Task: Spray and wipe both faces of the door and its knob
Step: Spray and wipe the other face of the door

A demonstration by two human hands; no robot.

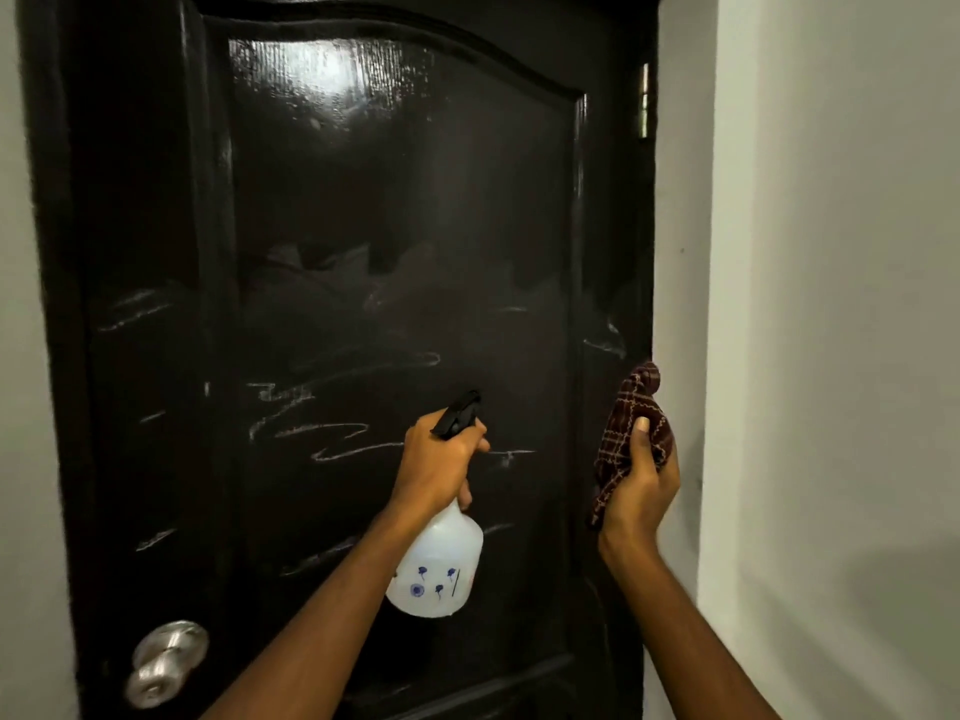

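Note:
A glossy black panelled door (395, 210) fills the view, its lower half marked with pale chalk-like scribbles. Its silver round knob (163, 662) sits at the lower left. My left hand (436, 465) grips the neck of a white spray bottle (439, 569) with a black nozzle aimed at the door panel. My right hand (641, 485) holds a bunched dark red checked cloth (631, 423) close to the door's right stile, near the hinge side.
A brass hinge (644, 98) shows at the door's upper right edge. A white wall (831, 304) juts forward immediately right of the door. Pale wall (21, 407) borders the door on the left.

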